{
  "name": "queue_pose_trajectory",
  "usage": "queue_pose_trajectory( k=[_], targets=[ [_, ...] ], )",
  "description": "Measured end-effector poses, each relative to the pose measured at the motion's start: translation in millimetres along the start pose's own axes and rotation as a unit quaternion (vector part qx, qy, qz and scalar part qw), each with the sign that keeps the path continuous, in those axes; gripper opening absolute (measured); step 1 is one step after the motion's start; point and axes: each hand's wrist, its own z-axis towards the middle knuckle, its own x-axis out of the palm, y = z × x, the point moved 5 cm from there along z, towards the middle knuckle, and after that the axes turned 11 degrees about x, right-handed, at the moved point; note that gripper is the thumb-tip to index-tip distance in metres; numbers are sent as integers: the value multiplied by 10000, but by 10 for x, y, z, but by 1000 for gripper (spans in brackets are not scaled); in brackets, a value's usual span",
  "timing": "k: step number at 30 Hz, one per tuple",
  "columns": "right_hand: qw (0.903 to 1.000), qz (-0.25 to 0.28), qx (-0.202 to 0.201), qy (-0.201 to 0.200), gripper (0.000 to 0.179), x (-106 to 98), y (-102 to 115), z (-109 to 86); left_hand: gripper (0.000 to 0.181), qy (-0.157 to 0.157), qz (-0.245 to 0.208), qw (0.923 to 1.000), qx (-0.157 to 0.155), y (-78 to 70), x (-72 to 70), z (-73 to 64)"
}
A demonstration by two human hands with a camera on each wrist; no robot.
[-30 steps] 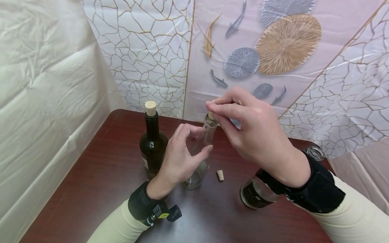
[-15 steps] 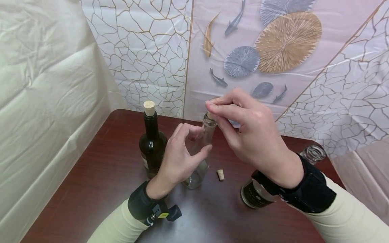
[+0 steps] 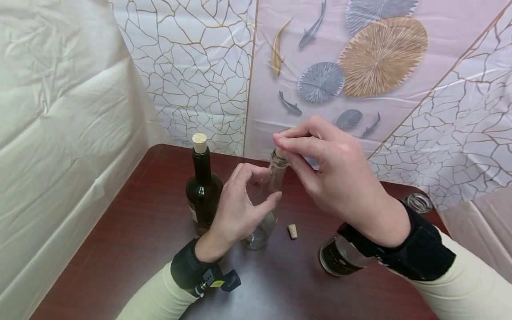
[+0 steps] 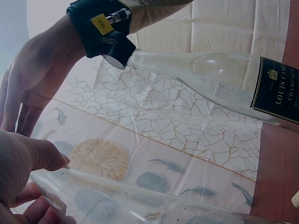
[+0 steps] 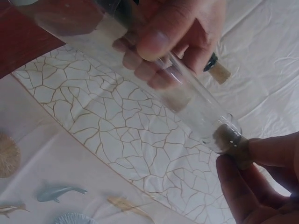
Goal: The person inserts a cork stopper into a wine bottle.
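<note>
My left hand point(image 3: 240, 206) holds a clear glass bottle point(image 3: 276, 175) round its upper body, thumb on the near side. The bottle stands on the table, tilted a little to the right. At its mouth, my right hand point(image 3: 340, 173) pinches a cork point(image 5: 242, 156) between thumb and fingers. The cork's lower end sits inside the bottle's mouth in the right wrist view; fingers cover most of the rest. A dark green bottle point(image 3: 203, 191) with a cork point(image 3: 199, 143) in its top stands just left of my left hand.
A loose cork point(image 3: 292, 231) lies on the dark red table point(image 3: 120, 240), right of the held bottle. Another clear bottle with a black label point(image 3: 338, 258) stands under my right forearm, partly hidden. Patterned cloth point(image 3: 200, 75) hangs behind the table's far edge.
My right wrist shifts slightly left and then back right, while its fingertips stay on the cork. The left hand and the bottles keep their places.
</note>
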Motion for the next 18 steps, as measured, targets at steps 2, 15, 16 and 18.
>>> queue_pose_trajectory(
  k=[2,15,16,18],
  targets=[
    [9998,-17,74,171,19,-2,-19,15,36,-4,-27,10000,4,-1,1,-3],
    [9805,-851,545,1685,18,-118,-22,329,37,96,-95,9998,-157,19,-8,-26],
    [9768,-945,628,1816,17,-132,-19,371,37,95,-115,9998,-161,18,-9,-26],
    [9658,-1144,879,2153,15,-142,-35,465,37,89,-159,9997,-172,17,-12,-29]
  ],
)
